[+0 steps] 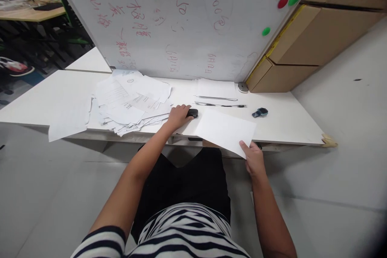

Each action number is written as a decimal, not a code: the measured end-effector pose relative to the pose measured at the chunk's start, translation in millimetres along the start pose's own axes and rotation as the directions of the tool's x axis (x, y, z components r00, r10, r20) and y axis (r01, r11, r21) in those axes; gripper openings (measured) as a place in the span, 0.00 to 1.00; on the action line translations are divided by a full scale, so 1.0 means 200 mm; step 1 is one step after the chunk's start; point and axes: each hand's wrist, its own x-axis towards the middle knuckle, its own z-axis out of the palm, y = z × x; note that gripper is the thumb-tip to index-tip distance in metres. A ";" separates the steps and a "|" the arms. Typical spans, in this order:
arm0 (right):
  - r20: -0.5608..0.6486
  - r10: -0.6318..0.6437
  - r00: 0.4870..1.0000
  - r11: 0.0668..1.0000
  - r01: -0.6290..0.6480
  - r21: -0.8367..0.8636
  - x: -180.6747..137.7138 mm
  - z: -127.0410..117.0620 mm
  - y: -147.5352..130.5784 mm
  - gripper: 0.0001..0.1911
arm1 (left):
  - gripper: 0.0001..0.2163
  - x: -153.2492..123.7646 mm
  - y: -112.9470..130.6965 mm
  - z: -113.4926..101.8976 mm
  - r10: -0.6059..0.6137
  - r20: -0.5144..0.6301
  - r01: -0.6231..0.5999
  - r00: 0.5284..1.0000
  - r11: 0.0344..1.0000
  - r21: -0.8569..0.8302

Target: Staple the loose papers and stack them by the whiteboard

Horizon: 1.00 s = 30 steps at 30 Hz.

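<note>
So, far left on the long white worktop (281, 123), there's a loose white paper sheet (71, 117) hanging over the front edge. Right next to it is a messy heap of printed white papers (130, 96), spread from near the back edge almost to the front one.

Then comes the left hand (179, 116), near the front edge, thumb and fingers closed around the left end of a small black stapler-looking thing (194, 113). Just right of that is a plain white rectangular sheet (226, 129), with its near side sticking out past the front edge. Behind it, a flat stack of white paper (216, 87) sits by the back edge, with a thin greyish stick (216, 98) and a black-and-white pen-like stick (220, 105) lying in front.

The right hand (254, 159) is out beyond the front edge, pinching the plain sheet's near right corner, thumb on top. Further right, well in from the right edge, lies a blue-and-black wristwatch-like thing (260, 112), touching neither hand.
</note>
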 end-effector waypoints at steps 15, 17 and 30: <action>0.108 0.138 0.984 0.989 -0.144 0.044 -0.01 0.03 -0.01 0.22 | 0.21 0.07 -0.03 -0.07 -0.035 0.226 0.061 0.974 0.993 -0.106; 0.112 0.131 0.985 0.990 -0.136 0.039 0.00 0.04 -0.01 0.23 | 0.21 0.06 -0.03 -0.06 -0.031 0.233 0.057 0.972 0.992 -0.109; 0.176 0.153 0.972 0.988 -0.153 -0.016 0.01 0.11 -0.03 0.22 | 0.15 0.04 -0.04 -0.03 0.044 0.197 -0.031 0.979 0.997 -0.066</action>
